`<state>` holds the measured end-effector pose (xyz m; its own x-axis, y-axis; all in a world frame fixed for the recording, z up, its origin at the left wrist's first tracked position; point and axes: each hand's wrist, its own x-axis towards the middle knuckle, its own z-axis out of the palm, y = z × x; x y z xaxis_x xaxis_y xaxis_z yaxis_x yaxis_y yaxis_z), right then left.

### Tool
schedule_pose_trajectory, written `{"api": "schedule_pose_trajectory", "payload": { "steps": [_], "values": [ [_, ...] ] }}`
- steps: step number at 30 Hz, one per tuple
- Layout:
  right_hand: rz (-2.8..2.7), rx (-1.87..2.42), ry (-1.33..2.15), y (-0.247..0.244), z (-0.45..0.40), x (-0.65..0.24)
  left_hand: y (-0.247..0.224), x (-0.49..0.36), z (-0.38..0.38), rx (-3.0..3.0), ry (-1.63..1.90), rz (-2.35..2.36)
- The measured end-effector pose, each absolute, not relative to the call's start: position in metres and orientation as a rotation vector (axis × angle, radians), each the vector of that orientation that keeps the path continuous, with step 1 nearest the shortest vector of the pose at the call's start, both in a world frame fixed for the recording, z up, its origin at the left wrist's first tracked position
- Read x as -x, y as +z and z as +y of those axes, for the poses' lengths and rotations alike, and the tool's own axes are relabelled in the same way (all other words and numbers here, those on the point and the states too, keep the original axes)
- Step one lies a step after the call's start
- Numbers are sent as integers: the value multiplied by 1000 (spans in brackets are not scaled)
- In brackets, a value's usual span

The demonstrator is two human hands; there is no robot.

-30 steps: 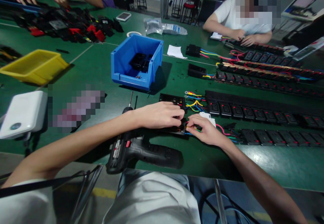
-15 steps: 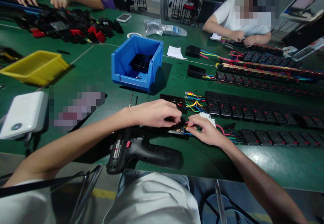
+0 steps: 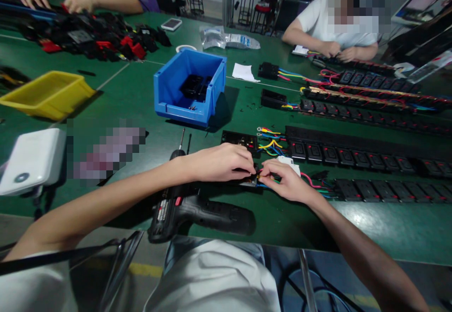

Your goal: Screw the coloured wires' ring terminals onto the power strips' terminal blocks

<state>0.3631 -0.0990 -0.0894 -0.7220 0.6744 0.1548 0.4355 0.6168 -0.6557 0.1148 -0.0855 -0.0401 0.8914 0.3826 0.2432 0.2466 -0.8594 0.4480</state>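
My left hand (image 3: 228, 162) reaches over a small black terminal box (image 3: 249, 182), its fingers curled together at the box's right end; whatever they pinch is hidden. Beside it, my right hand (image 3: 285, 179) pinches the wires (image 3: 260, 179) where they enter that box. From there, coloured wires run rightward to a black socket strip (image 3: 391, 189). A white piece (image 3: 288, 163) lies just behind my right hand. Behind my left hand sits a second open black box (image 3: 240, 139), wired to another socket strip (image 3: 332, 154). A black cordless screwdriver (image 3: 208, 213) rests near the table edge, below my left forearm.
A blue bin (image 3: 187, 109) holding black parts stands beyond my hands. At left are a yellow tray (image 3: 52, 100), a white power bank (image 3: 33, 161) and a blurred-out flat object (image 3: 109, 154). More socket strips (image 3: 353, 114) lie at right. Two co-workers sit across the green table.
My left hand has shifted slightly right, its fingertips closer to my right hand at the box. The right hand stays nearly in place. A co-worker's hand at far left has moved a little.
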Motion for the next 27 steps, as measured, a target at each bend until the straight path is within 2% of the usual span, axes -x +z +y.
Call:
{"api": "schedule_pose_trajectory", "payload": {
  "steps": [8, 16, 27],
  "values": [
    [-2463, 894, 850, -90, -99, -363, -35, -114, -88, -2576, 440, 579],
    [-2448, 889, 866, -89, -99, -363, -40, -116, -90, -2770, 467, 520],
    [-2443, 886, 870, -91, -99, -363, -45, -121, -100, -2643, 494, 779]
  ]
}}
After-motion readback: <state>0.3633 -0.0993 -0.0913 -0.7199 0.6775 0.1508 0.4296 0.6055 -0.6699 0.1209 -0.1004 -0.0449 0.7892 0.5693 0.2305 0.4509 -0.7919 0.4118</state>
